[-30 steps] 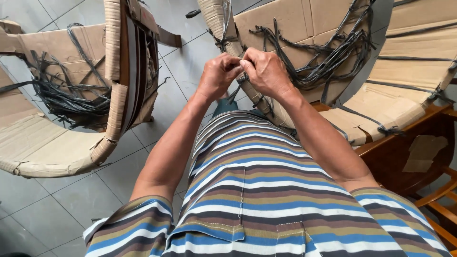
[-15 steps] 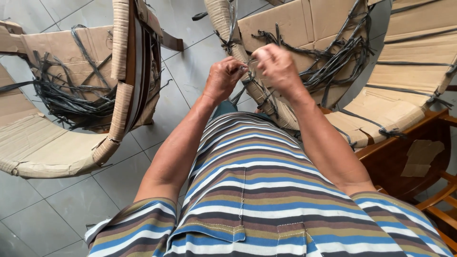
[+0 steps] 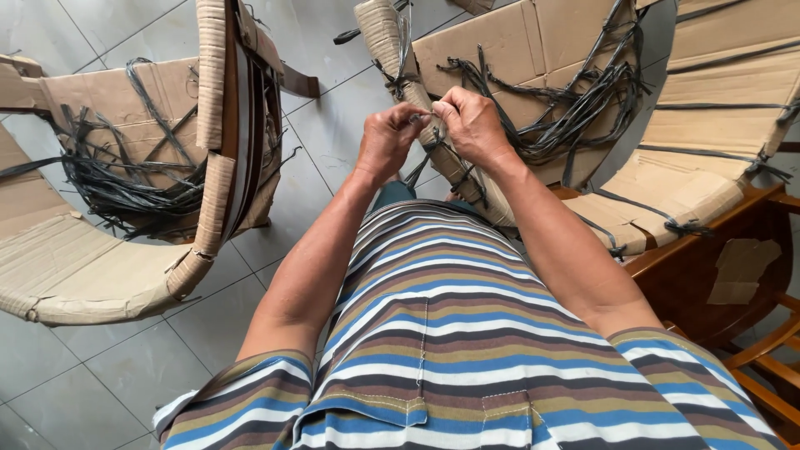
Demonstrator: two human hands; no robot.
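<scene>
Head view shows my left hand (image 3: 387,137) and right hand (image 3: 471,125) have risen slightly, each grip pinched on the dark strap (image 3: 425,117) against the cardboard-wrapped chair rim (image 3: 392,42), so I judge the knot is being worked.

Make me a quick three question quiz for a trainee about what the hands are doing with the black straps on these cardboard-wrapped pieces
1. True or false: both hands meet at the wrapped rail in front of the person.
2. What colour are the loose straps? A red, B black, C white.
3. What covers the floor?

Key:
1. True: the left hand and right hand pinch at one spot on the cardboard-wrapped rail.
2. B: the straps are black.
3. Grey tiles.
</scene>
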